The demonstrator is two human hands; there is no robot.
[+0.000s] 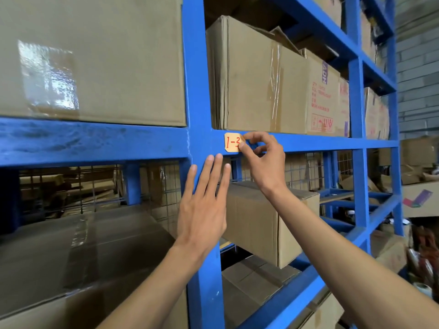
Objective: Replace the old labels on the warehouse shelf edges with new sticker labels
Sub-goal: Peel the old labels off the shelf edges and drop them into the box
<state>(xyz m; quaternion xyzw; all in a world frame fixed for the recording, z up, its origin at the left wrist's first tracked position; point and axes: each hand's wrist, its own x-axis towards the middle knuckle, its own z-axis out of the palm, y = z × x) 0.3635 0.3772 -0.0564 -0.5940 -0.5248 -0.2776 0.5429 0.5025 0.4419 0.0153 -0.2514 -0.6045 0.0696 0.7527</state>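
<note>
A small tan label [231,142] with red handwriting sits on the front of the blue shelf beam [308,142], just right of the upright post [196,91]. My right hand [263,160] pinches the label's right edge between thumb and forefinger, covering the last character. My left hand [204,205] lies flat with fingers spread against the post, just below the label, holding nothing.
Taped cardboard boxes [256,86] fill the shelf above the beam, and a big box [95,55] sits at upper left. More boxes [266,222] and wire mesh [164,186] lie below. Loose cartons [418,186] stand at the right.
</note>
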